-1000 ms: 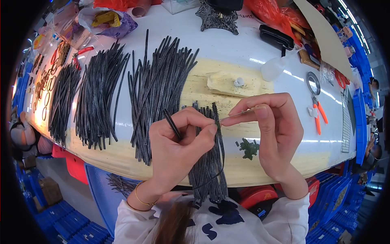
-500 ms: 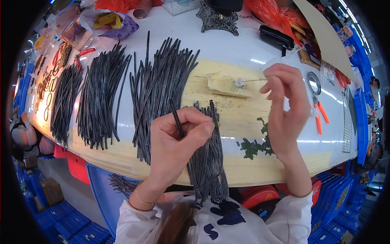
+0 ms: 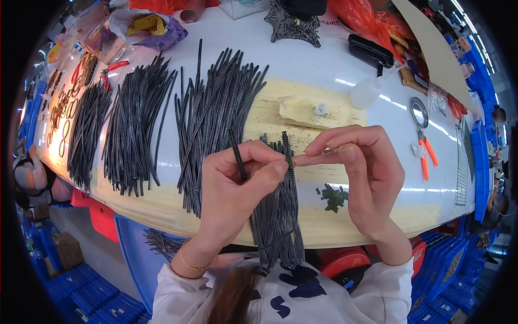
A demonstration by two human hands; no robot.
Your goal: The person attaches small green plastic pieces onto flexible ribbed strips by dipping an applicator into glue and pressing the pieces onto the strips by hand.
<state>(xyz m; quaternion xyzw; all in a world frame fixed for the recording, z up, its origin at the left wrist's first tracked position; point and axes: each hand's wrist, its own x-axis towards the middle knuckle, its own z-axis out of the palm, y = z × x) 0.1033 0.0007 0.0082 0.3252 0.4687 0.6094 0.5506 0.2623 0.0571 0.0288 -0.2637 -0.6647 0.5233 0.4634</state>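
My left hand (image 3: 229, 183) is closed, with a black woven strip (image 3: 237, 154) running through its fingers. Between thumb and forefinger it also pinches a small dark green piece (image 3: 291, 161), of which only a bit shows. My right hand (image 3: 375, 175) is closed on a thin needle-like stick (image 3: 315, 157), whose tip meets the green piece. Under the hands lies a bundle of black strips (image 3: 278, 227), reaching over the table's front edge. Beyond them a small white cap-like container (image 3: 320, 110) rests on a pale yellow block (image 3: 297, 112). Small green pieces (image 3: 333, 198) are heaped near my right wrist.
Larger bundles of black strips (image 3: 216, 108) lie to the left on the table (image 3: 421, 210). At right are orange-handled pliers (image 3: 424, 154) and a grey tape roll (image 3: 418, 112). A black case (image 3: 370, 51) and a star-shaped heap (image 3: 293, 27) sit at the back.
My right hand has come left and down from the white container, bringing the stick to my left fingertips. My left hand stays almost still.
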